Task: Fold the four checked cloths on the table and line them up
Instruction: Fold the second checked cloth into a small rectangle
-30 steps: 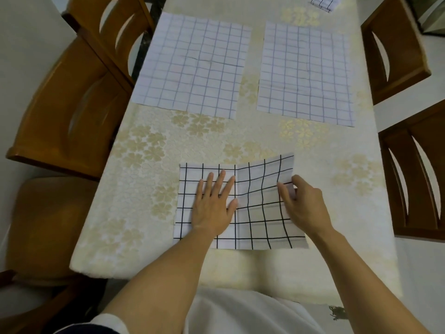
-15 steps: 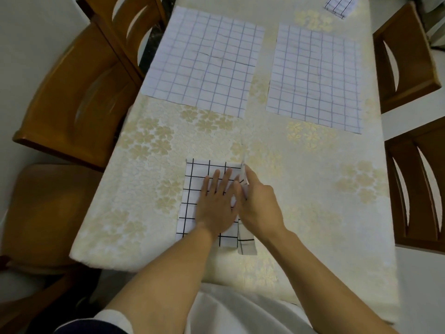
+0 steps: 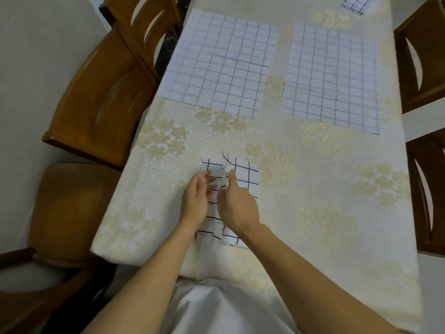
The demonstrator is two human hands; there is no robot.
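Note:
A white cloth with black checks (image 3: pixel 246 175) lies near the table's front edge, folded over into a narrow strip. Its top layer stands up along a ridge in the middle. My left hand (image 3: pixel 196 201) rests on the strip's left part, fingers loosely straight and blurred. My right hand (image 3: pixel 237 206) pinches the raised top layer at that ridge, thumb pointing up. Two purple-checked cloths lie flat and unfolded at the back, one on the left (image 3: pixel 221 61) and one on the right (image 3: pixel 332 75). A corner of another checked cloth (image 3: pixel 356 4) shows at the far top edge.
The table (image 3: pixel 325 189) wears a cream cloth with gold flowers. Wooden chairs stand along the left side (image 3: pixel 96 97) and the right side (image 3: pixel 423 56). A padded seat (image 3: pixel 69 208) sits at the front left corner.
My right hand carried the cloth's right half over onto the left half, making a narrow strip. My left hand slid from the middle to the left part.

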